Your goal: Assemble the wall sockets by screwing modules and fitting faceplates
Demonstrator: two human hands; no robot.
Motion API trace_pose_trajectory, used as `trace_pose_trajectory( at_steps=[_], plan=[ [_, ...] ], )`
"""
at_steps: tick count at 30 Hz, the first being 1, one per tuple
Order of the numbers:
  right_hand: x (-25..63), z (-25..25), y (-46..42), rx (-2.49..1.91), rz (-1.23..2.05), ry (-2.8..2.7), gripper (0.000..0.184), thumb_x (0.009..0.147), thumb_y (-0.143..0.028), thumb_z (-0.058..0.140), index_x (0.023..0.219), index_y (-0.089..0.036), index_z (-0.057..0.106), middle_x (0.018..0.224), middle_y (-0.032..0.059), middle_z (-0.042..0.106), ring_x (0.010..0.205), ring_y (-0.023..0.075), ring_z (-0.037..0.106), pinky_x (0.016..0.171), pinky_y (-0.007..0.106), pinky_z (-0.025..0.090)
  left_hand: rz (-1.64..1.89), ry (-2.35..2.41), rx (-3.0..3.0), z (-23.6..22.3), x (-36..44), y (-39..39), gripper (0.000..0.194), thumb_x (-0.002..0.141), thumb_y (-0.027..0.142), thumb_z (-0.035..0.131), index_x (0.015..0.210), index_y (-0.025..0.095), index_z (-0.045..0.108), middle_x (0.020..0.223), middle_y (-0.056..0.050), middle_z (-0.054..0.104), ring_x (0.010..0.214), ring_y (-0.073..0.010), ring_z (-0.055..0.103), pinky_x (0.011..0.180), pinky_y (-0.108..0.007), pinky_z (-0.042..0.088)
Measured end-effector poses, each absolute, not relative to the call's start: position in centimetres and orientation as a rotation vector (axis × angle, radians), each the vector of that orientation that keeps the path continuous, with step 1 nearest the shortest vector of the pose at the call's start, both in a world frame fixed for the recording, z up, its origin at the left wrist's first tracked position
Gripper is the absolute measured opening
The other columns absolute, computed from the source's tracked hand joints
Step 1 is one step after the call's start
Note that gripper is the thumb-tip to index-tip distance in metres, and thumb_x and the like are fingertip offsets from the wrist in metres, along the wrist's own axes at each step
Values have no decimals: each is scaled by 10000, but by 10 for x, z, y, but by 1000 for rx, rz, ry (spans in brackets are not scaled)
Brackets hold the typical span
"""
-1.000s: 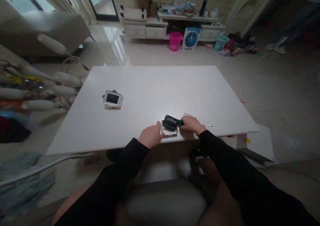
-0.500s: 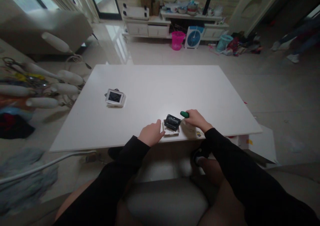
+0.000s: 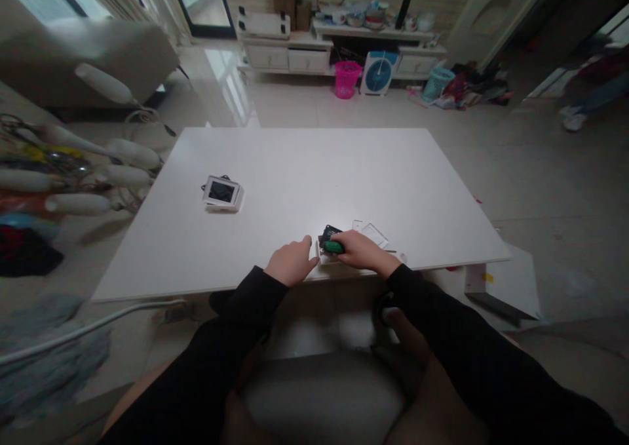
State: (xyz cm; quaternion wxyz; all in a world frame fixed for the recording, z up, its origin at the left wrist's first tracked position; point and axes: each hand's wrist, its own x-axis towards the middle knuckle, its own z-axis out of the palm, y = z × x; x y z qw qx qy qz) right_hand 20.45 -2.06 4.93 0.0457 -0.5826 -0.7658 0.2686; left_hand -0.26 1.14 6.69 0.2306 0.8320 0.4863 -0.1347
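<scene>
My right hand (image 3: 361,250) is closed around a green-handled screwdriver (image 3: 334,247). A thin shaft seems to show beyond my wrist. The handle is over a black plastic part (image 3: 329,231), which sits on a small white box (image 3: 325,259) near the table's front edge. My hand covers much of both. To their left is my left hand (image 3: 292,261), thumb and forefinger apart, holding nothing; whether it touches the box I cannot tell. Past my right hand lie a clear rectangular frame (image 3: 377,236) and a small clear piece (image 3: 357,224).
On the white table (image 3: 295,170), a white-framed device with a dark screen (image 3: 222,191) rests toward the left. White rounded lamp-like pieces (image 3: 78,202) crowd the left side. An open white box (image 3: 511,281) stands right of the table. Another person's legs (image 3: 584,101) show at far right.
My right hand has moved left with the screwdriver, over the black part. The clear frame has come into view behind it. My left hand stays beside the box. The other person's legs have shifted.
</scene>
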Motion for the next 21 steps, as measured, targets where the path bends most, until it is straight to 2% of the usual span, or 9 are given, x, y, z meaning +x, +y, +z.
trace_pose_trajectory(
  at_steps=[6, 10, 15, 19, 21],
  plan=[
    [188, 39, -24, -1898, 711, -2359, 171, 878, -258, 666, 1038, -227, 717, 1076, 93, 785, 953, 243, 713, 724, 282, 396, -380, 1331, 2297, 63, -2, 12, 375, 983, 439, 552, 1264, 191, 557, 1152, -158, 764, 1068, -326, 739, 849, -391, 537],
    [198, 52, -16, -1929, 628, -2193, 137, 878, -239, 635, 990, -222, 711, 1037, 80, 785, 957, 226, 698, 746, 280, 409, -383, 1323, 2295, 63, -3, 12, 362, 986, 443, 547, 1256, 204, 570, 1152, -150, 766, 1056, -313, 743, 845, -383, 538],
    [250, 56, -4, -2350, 432, -1890, 171, 860, -232, 601, 987, -209, 714, 1013, 109, 778, 902, 235, 681, 689, 299, 376, -391, 1303, 2293, 65, -3, 12, 343, 985, 440, 533, 1229, 207, 592, 1161, -146, 767, 1045, -316, 742, 845, -392, 541],
    [279, 36, -3, -2557, 503, -1718, 254, 880, -399, 646, 996, -182, 711, 1071, 145, 764, 943, 257, 682, 678, 304, 377, -392, 1292, 2301, 67, -4, 11, 350, 988, 438, 518, 1226, 194, 598, 1157, -160, 764, 1068, -332, 734, 857, -410, 542],
    [280, 25, -4, -2567, 532, -1695, 327, 875, -466, 661, 1039, -186, 694, 1071, 133, 758, 935, 257, 681, 665, 302, 379, -390, 1289, 2294, 66, -4, 12, 356, 989, 444, 516, 1229, 195, 600, 1157, -161, 764, 1069, -332, 734, 861, -412, 542]
  ],
)
